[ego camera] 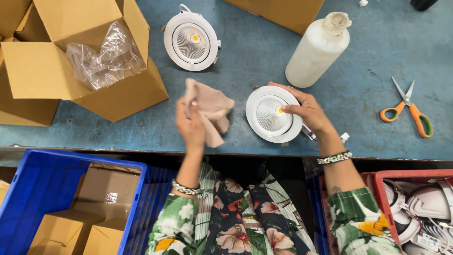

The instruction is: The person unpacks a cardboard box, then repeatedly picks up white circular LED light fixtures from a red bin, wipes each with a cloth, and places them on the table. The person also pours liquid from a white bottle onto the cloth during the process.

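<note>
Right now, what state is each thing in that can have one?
Left hand: shut on the beige cloth, raised off the table.
Right hand: gripping the near white downlight, face up on the table.
Far white downlight: face up, untouched.
Cardboard box: flaps open, clear plastic bag inside.
Scissors: blades slightly open.
White bottle: upright, capped.

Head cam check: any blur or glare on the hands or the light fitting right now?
Head view: left hand and its beige cloth show slight motion blur; right hand on the white downlight is sharp; no harsh glare, just even overhead light, soft shadows on the blue table.
</note>
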